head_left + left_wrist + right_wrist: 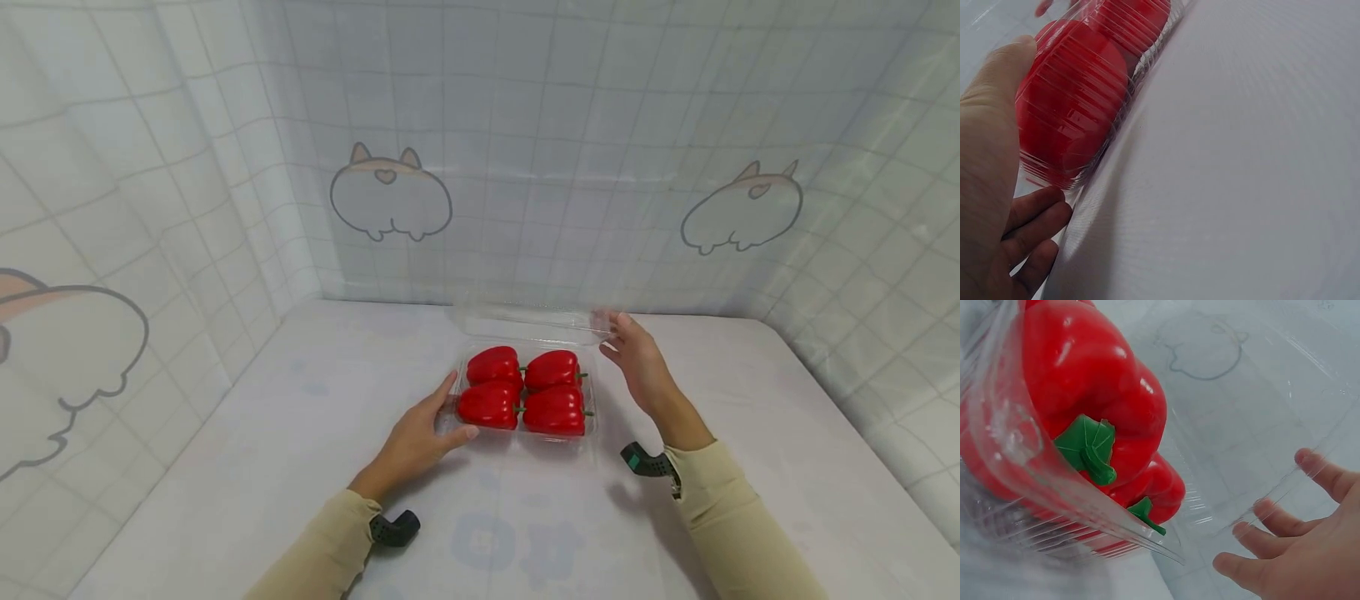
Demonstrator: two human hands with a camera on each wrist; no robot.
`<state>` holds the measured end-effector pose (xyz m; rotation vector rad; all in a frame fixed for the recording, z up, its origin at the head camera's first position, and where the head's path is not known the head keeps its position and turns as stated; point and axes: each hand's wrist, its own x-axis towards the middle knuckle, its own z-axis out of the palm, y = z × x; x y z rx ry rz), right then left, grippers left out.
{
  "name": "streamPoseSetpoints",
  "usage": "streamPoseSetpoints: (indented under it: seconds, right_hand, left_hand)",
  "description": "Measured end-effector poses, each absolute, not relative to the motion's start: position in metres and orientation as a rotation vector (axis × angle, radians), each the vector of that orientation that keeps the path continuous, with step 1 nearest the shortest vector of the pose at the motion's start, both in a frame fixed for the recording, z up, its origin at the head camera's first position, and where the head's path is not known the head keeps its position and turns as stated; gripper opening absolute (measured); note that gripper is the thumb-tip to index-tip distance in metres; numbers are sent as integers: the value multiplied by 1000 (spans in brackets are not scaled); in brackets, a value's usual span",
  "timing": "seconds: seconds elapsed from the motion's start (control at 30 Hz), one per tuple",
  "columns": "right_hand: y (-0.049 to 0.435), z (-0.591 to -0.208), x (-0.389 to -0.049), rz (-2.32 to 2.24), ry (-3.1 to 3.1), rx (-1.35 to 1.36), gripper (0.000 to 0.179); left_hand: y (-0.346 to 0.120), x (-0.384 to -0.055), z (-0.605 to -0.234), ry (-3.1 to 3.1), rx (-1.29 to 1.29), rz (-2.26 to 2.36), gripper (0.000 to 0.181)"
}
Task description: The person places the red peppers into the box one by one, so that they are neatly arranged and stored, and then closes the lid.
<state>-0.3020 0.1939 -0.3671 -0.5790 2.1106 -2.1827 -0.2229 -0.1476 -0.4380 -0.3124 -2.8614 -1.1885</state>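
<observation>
A clear plastic clamshell box [591, 437] sits on the table with several red bell peppers [553, 410] inside, green stems pointing right. Its transparent lid [536, 332] stands raised at the back. My left hand [420, 437] holds the front left corner of the box, thumb along the front and forefinger along the left side. In the left wrist view, the other fingers [1041, 219] bend loosely beside the ribbed wall. My right hand [637, 358] is at the lid's right end, its extended fingertips [1266, 509] touching the clear edge. Nothing is gripped in that palm.
A white cloth [315, 400] covers the table. Behind it hangs a grid-patterned curtain [510, 150] with cartoon animal drawings, and similar curtains close off the left and right sides. Each wrist carries a small black device [395, 528] below a beige sleeve [322, 546].
</observation>
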Motion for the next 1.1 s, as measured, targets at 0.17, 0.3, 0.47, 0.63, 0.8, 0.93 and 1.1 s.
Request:
streamPoseSetpoints:
  seconds: [0.17,0.3,0.47,0.63,0.8,0.93,1.1]
  right_hand:
    - [196,-369,-294,-2075,2212,-631,66]
    - [198,-371,-290,-2013,2255,-631,60]
    - [200,-377,-284,-1971,2294,-662,59]
    - [201,-384,-278,-1914,2387,-663,55]
    - [201,-390,-274,-1889,2425,-615,49]
    - [198,-393,-272,-1881,2453,-567,44]
    - [198,-399,-268,-1830,2505,-532,43]
  left_hand:
    - [-147,-223,-439,-2864,-312,-1174,97]
    - [-147,-224,-439,-2874,-315,-1158,98]
    - [-148,-225,-441,-2874,-320,-1157,98]
    - [-150,-225,-441,-2868,-317,-1219,99]
    - [-152,-224,-440,-2868,-308,-1278,100]
    - [-153,-224,-440,-2856,-332,-1307,99]
    - [-153,-223,-439,-2841,-343,-1316,98]
